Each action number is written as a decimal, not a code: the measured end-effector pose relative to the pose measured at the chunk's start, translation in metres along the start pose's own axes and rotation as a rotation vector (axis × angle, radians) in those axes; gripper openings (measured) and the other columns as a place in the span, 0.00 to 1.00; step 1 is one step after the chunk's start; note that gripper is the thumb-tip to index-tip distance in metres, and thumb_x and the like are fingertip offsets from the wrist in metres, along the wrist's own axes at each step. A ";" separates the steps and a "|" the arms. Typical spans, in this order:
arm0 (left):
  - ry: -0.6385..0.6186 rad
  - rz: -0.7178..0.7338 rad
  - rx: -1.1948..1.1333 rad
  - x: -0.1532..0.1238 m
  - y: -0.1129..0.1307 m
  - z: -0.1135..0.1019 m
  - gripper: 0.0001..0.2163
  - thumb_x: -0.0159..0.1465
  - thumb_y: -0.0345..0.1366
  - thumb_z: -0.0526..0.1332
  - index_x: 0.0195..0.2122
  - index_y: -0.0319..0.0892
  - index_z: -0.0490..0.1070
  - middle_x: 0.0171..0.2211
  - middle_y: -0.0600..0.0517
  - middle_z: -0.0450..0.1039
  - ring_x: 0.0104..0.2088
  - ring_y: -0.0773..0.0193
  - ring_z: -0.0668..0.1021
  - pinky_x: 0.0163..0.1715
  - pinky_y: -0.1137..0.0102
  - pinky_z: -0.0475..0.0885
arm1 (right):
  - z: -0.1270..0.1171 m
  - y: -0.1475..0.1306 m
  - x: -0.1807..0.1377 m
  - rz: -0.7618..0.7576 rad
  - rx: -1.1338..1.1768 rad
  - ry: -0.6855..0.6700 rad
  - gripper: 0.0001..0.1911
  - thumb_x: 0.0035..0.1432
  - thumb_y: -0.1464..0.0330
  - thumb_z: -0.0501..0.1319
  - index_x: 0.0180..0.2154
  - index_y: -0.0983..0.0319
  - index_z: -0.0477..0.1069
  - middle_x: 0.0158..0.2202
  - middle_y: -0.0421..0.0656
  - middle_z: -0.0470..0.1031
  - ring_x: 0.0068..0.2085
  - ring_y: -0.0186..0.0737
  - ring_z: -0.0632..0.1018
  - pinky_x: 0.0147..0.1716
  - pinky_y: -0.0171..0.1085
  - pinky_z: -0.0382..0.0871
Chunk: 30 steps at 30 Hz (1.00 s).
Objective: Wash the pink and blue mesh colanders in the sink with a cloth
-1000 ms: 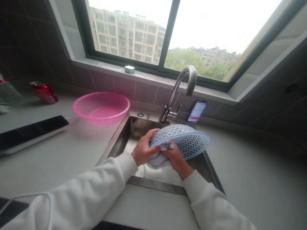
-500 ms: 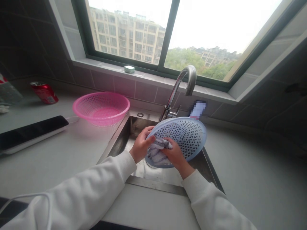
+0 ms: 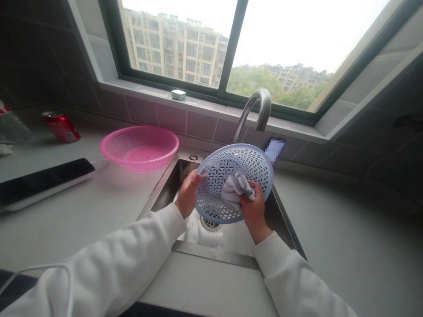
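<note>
A light blue plastic colander [image 3: 211, 169] is held tilted over the steel sink [image 3: 216, 253], its perforated inside facing me. My left hand [image 3: 187, 196] grips its left rim, thumb on the inner side and the other fingers hidden behind. Bunched in my right hand [image 3: 255, 211] is a white and grey cloth [image 3: 233, 189], pressed against the colander's inner surface right of the middle. Below the colander's lower edge the sink drain [image 3: 211, 224] shows in part.
Behind the sink rises a curved faucet [image 3: 262, 108], its base hidden by the colander. A pink plastic basket [image 3: 140, 149] sits on the counter left of the sink, near a red can [image 3: 61, 127] and a black-topped device [image 3: 46, 178]. A pixelated phone-like object [image 3: 275, 149] stands behind, right.
My right hand has moved the cloth rightward across the colander, away from my left hand. The colander has turned more towards me and shifted slightly left and up, uncovering the drain.
</note>
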<state>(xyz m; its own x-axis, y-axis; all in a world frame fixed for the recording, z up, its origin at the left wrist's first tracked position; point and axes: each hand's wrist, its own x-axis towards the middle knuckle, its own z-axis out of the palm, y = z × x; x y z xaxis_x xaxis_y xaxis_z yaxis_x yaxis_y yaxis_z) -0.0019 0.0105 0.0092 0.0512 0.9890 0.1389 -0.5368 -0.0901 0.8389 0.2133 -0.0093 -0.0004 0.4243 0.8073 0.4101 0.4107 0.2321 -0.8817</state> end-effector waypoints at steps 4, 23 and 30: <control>-0.028 -0.040 -0.035 -0.001 -0.002 0.001 0.36 0.51 0.66 0.71 0.48 0.40 0.78 0.39 0.46 0.80 0.38 0.56 0.80 0.38 0.64 0.73 | 0.001 0.002 -0.003 -0.030 -0.007 -0.028 0.23 0.45 0.62 0.68 0.46 0.57 0.73 0.42 0.44 0.80 0.42 0.51 0.78 0.47 0.50 0.71; -0.044 -0.049 -0.045 -0.001 -0.003 0.000 0.34 0.52 0.64 0.72 0.48 0.39 0.79 0.39 0.46 0.81 0.38 0.55 0.80 0.42 0.62 0.73 | 0.002 -0.006 -0.006 -0.071 0.001 -0.070 0.22 0.44 0.65 0.65 0.45 0.58 0.73 0.42 0.45 0.81 0.43 0.52 0.79 0.48 0.51 0.72; -0.032 -0.109 -0.120 -0.002 -0.001 0.002 0.35 0.49 0.64 0.74 0.48 0.40 0.79 0.38 0.47 0.81 0.37 0.55 0.80 0.40 0.62 0.74 | 0.001 -0.005 -0.008 -0.101 -0.036 -0.088 0.22 0.46 0.66 0.65 0.46 0.58 0.73 0.44 0.45 0.81 0.45 0.52 0.79 0.50 0.51 0.72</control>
<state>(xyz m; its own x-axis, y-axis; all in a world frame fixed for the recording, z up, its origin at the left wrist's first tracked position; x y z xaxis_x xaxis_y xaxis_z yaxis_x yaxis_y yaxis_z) 0.0005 0.0083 0.0091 0.1407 0.9877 0.0688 -0.6232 0.0344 0.7813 0.2075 -0.0163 0.0002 0.3077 0.8255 0.4732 0.4774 0.2963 -0.8272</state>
